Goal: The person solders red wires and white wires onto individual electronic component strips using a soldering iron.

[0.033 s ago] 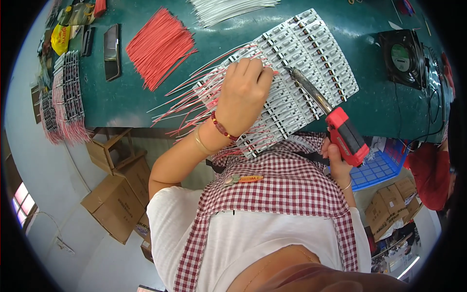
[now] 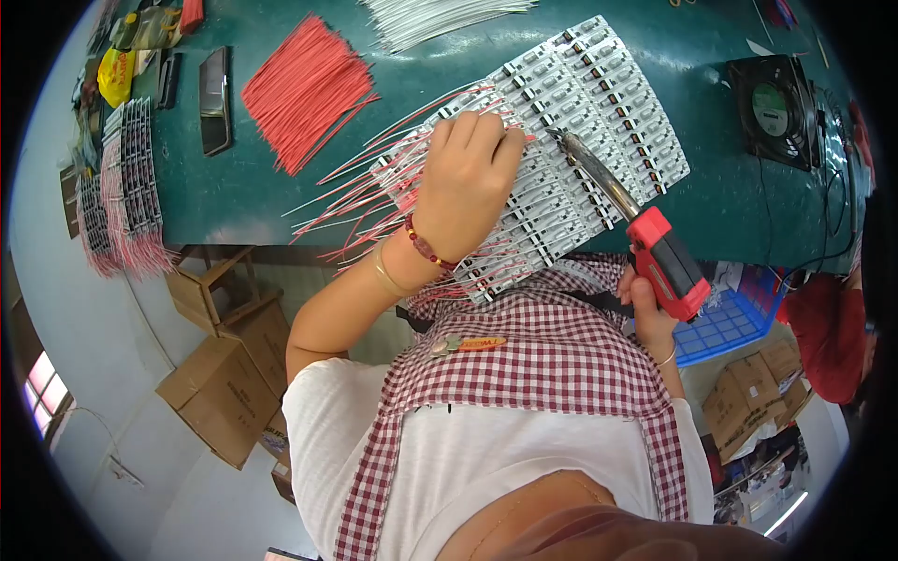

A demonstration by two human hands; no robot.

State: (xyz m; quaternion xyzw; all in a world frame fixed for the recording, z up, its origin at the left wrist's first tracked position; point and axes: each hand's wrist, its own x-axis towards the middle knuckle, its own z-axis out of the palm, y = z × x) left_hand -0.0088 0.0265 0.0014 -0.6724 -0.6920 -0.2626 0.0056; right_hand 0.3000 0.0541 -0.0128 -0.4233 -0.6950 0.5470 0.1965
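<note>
A panel of small white circuit boards [image 2: 613,112] lies slanted on the green table, with red and white wires [image 2: 360,206] trailing off its left side. My left hand [image 2: 470,182] rests over the panel, fingers curled and pinched; a short red wire end [image 2: 530,138] pokes out at the fingertips, which are mostly hidden. In my right hand [image 2: 647,304], by the table's near edge, is a red and black soldering gun [image 2: 669,262]. Its metal barrel slants up and left, and the tip is over the boards, just right of my left fingers. Whether it touches them I cannot tell.
Beyond the panel lie a pile of red wires [image 2: 309,93] and a pile of white wires [image 2: 444,21]. A phone [image 2: 215,98] and wired board panels [image 2: 131,178] are at left. A black fan [image 2: 772,112] stands right, above a blue crate [image 2: 720,327]. Cardboard boxes [image 2: 220,397] sit below.
</note>
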